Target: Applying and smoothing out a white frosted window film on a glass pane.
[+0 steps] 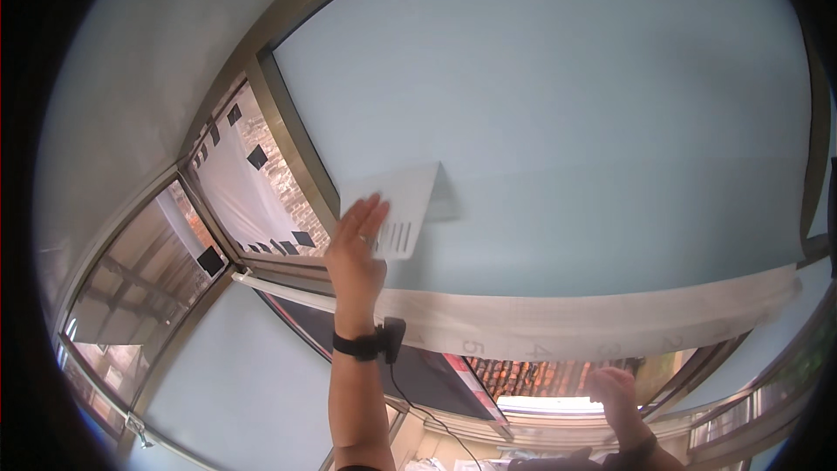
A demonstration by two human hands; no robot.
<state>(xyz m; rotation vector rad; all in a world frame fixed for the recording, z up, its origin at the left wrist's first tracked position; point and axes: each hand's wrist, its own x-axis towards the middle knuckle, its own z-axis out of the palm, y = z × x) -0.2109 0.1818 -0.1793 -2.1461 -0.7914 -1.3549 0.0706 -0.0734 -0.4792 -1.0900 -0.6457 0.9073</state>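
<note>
Fingers (372,206) of the left hand (356,249) are closed on a white slotted scraper (413,201), by whose lower left part it is gripped; the thumb's hold cannot be clearly made out. From these fingers the scraper is extended up and to the right, in front of a pale blue window panel (593,113). Its free right edge is slanted from upper right to lower left, and since one corner is covered by the hand, its long axis cannot be told for certain. Whether the panel is touched along the whole edge cannot be judged. Below the fingers and to their right, a curled gridded paper strip (558,318) is stretched crosswise along the panel's lower side. The right hand (613,388) is placed well apart, far to the lower right, just below the strip; its fingers are curled, and whether anything is grasped cannot be seen. By the left hand, therefore, the scraper is more nearly reached. Close on the left of its fingers, the panel is bordered by a metal window frame (296,135); below them, a black wrist device (370,344) is worn.
</note>
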